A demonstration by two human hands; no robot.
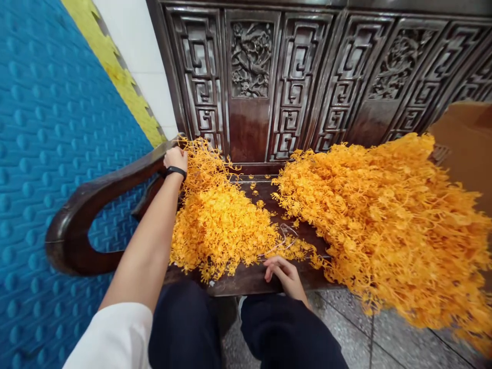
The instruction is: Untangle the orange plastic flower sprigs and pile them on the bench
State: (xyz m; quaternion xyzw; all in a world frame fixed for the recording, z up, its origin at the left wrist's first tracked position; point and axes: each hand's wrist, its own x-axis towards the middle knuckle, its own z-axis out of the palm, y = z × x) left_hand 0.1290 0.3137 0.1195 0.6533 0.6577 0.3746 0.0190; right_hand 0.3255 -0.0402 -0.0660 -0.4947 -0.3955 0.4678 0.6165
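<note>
On the dark wooden bench (238,288), two heaps of orange plastic sprigs. Left heap (226,220) sits near the armrest (57,241); right heap (388,225) is larger and spills over the front edge. A thin trail of sprigs joins them.

Left hand (177,158), black wristband (177,171) at the wrist: at the far left corner of the left heap, against its strands. Fingers bent inward; whether they clamp any sprigs, cannot tell.

Right hand (283,272): at the bench's front edge, just beside the left heap's near right corner. Fingers loosely curled, close together; any grip cannot be told. Pale string (283,233) lies just beyond, among sprigs.

Surroundings: carved backrest (249,128) behind; cardboard (465,133) beside right heap; blue mat (38,128) left of armrest.
</note>
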